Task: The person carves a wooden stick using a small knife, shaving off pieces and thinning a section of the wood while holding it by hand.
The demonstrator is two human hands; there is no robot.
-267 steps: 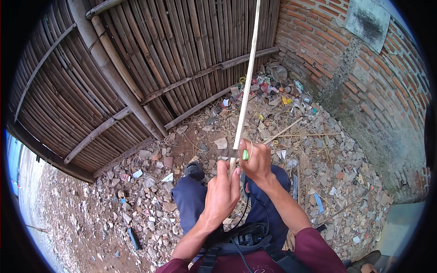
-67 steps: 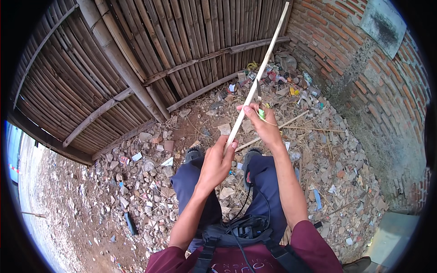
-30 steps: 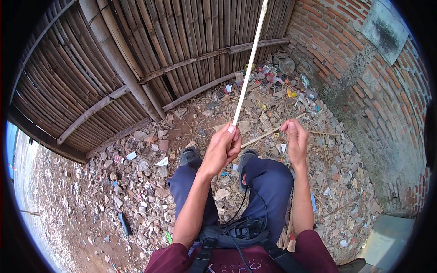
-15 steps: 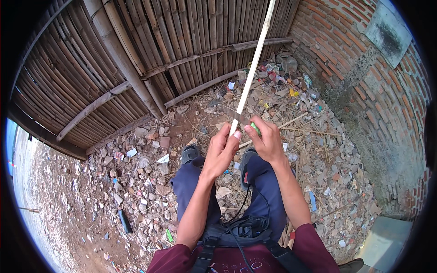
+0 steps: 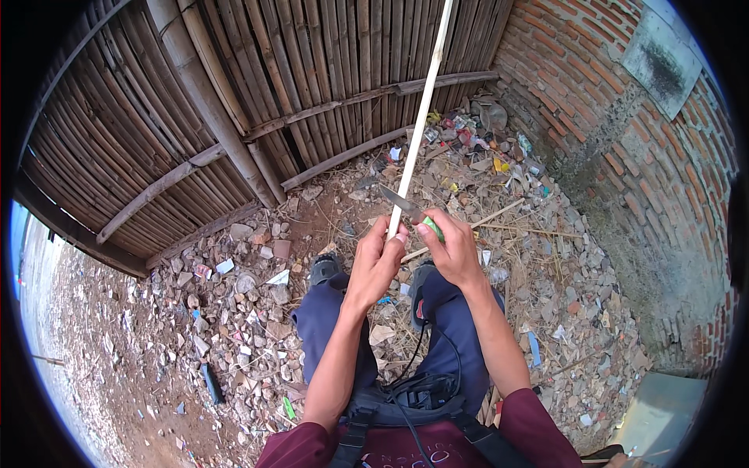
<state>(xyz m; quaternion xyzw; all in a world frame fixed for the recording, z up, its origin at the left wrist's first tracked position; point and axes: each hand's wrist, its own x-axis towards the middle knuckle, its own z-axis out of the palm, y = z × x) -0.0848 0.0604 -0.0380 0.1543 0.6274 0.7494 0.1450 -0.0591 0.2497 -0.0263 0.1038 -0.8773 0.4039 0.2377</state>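
A long pale strip, which looks like split bamboo (image 5: 419, 129), rises from my hands toward the far wall and leaves the view at the top. My left hand (image 5: 374, 265) is closed round its near end, thumb along the strip. In my right hand (image 5: 454, 251) is a knife (image 5: 402, 203) with a green handle, gripped in closed fingers. Its grey blade lies across the strip just beyond my left hand, pointing up and left. Both hands are close together above the ground between my knees.
Ahead stands a bamboo-slat wall (image 5: 328, 47); a brick wall (image 5: 647, 164) curves along the right. Stones, litter and dry stalks cover the ground (image 5: 242, 343). A dark bottle-like object (image 5: 211, 383) lies at left. A pale panel (image 5: 659, 417) is at lower right.
The strip's far end has swung slightly left. The knife blade has turned to a steeper slant across the strip. Both hands keep their holds. At the lower right edge, part of a hand has appeared.
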